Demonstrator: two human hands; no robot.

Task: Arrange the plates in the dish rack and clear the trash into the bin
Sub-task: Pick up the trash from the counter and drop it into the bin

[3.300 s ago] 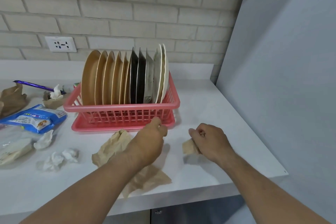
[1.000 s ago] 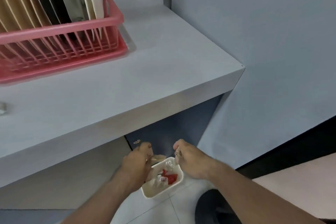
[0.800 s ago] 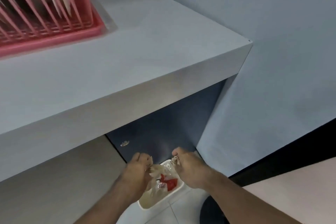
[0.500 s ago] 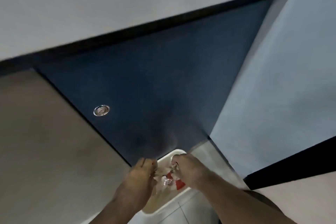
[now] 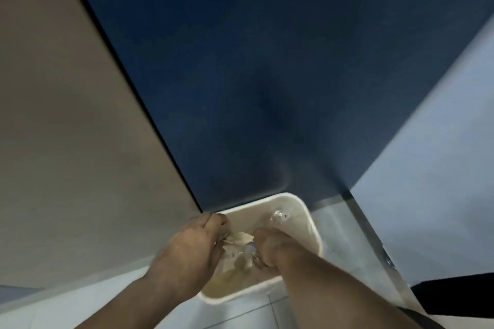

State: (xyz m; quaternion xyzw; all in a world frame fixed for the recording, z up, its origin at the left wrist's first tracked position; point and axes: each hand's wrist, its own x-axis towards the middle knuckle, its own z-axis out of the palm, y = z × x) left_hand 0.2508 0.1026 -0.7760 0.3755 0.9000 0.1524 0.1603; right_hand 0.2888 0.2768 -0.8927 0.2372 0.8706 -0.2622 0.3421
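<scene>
A white rectangular bin (image 5: 310, 218) stands on the tiled floor against a dark blue cabinet door. Both my hands reach down into it. My left hand (image 5: 187, 256) grips crumpled brown paper (image 5: 239, 238) that sticks out from its curled fingers over the bin's middle. My right hand (image 5: 267, 246) is inside the bin, its fingers curled round a small pale paper scrap (image 5: 244, 260). Clear plastic trash (image 5: 279, 215) lies at the bin's far end. The dish rack and plates are out of view.
The dark blue cabinet door (image 5: 267, 75) rises right behind the bin. A beige cabinet panel (image 5: 66, 128) is to the left and a pale blue wall (image 5: 441, 155) to the right. White floor tiles (image 5: 112, 299) surround the bin.
My view has tilted down from the counter and rack to the floor bin. Both hands carried paper from the counter and have sunk lower into the bin.
</scene>
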